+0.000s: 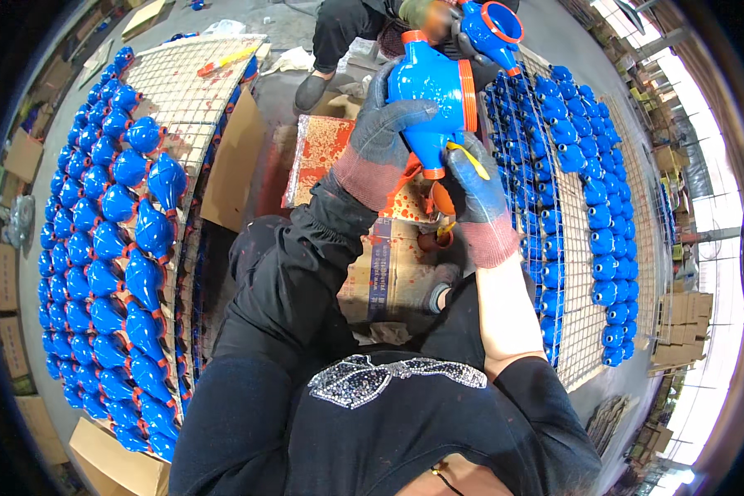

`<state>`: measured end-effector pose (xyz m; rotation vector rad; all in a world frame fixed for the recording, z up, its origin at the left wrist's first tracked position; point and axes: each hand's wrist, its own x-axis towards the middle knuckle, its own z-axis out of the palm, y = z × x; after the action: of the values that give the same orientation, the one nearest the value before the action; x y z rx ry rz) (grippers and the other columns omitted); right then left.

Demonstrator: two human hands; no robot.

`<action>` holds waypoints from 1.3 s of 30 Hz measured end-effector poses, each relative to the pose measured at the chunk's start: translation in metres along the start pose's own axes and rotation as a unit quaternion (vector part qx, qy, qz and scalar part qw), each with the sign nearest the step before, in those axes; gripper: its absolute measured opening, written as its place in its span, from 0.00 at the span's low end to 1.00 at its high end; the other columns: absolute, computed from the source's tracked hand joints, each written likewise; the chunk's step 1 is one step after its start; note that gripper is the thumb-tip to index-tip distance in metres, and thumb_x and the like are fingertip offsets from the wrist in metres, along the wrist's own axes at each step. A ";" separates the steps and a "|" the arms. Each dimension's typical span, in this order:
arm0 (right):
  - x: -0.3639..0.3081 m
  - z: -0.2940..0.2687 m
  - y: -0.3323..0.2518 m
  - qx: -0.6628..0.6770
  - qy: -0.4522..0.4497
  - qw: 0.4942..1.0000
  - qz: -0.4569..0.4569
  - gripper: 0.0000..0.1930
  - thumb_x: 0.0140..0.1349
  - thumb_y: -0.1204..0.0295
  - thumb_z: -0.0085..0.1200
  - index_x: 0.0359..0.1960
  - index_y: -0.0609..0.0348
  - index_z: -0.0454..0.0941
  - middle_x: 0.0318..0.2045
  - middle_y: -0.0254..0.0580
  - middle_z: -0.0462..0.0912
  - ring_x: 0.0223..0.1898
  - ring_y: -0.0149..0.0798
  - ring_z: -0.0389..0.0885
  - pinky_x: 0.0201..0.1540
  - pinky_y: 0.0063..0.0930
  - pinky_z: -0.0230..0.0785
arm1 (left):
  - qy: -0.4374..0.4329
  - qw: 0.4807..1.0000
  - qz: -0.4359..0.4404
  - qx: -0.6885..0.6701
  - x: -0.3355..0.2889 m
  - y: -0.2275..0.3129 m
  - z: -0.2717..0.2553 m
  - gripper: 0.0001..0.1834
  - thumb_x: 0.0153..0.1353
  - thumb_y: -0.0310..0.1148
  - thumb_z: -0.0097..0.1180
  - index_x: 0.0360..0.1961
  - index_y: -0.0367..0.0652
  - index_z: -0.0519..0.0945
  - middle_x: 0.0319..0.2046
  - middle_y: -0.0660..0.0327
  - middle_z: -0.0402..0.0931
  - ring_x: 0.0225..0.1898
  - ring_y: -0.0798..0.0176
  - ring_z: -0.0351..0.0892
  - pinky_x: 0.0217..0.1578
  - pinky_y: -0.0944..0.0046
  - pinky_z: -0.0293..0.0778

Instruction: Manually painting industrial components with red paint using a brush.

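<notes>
My gloved left hand [380, 128] is wrapped round a blue-painted metal pipe fitting [430, 87], holding it raised in front of me. Its wide ribbed mouth and both narrow ends are orange-red. Close to the lower end, my gloved right hand [479, 190] grips a yellow-handled paintbrush [473, 162]; its bristles are hard to make out. Below lie a red-stained board [322, 149] and an orange-red cup [441, 198]. A second small cup [435, 240], with something yellow in it, stands nearer me on a cardboard box [393, 269].
Mesh racks flank me, with rows of blue fittings on the left [99, 240] and right [608, 223]. Another yellow brush [227, 60] lies on the left rack. Opposite, a person with gloved hands holds another blue fitting [489, 37]. Cardboard boxes [678, 326] are stacked at right.
</notes>
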<state>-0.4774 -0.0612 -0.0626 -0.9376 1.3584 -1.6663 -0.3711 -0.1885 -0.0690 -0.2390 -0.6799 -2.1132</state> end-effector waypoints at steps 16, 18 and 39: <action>-0.011 0.008 -0.016 0.019 -0.008 0.998 0.054 0.17 0.57 0.70 0.62 0.47 0.61 0.75 0.41 0.38 0.80 0.40 0.31 0.79 0.43 0.24 0.73 | 0.027 0.998 -0.036 0.042 -0.015 -0.013 0.008 0.37 0.48 0.30 0.60 0.62 0.44 0.61 0.53 0.55 0.68 0.55 0.54 0.72 0.55 0.55 0.73; -0.011 0.001 -0.014 0.036 -0.010 0.998 0.060 0.17 0.58 0.71 0.60 0.48 0.61 0.74 0.41 0.39 0.80 0.41 0.31 0.80 0.44 0.25 0.73 | 0.023 0.998 -0.062 0.005 -0.015 -0.017 0.005 0.40 0.44 0.29 0.64 0.61 0.45 0.61 0.52 0.55 0.68 0.54 0.53 0.72 0.54 0.54 0.75; -0.018 -0.021 -0.014 0.091 -0.010 0.989 0.113 0.20 0.61 0.74 0.58 0.54 0.61 0.72 0.37 0.36 0.80 0.33 0.27 0.82 0.32 0.15 0.78 | 0.022 0.988 -0.095 -0.117 -0.021 -0.035 0.011 0.32 0.57 0.39 0.55 0.62 0.42 0.63 0.56 0.51 0.68 0.56 0.48 0.72 0.56 0.48 0.72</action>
<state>-0.4896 -0.0342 -0.0534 -0.6683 1.2264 -1.5722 -0.3874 -0.1512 -0.0818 -0.2643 -0.4434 -2.3756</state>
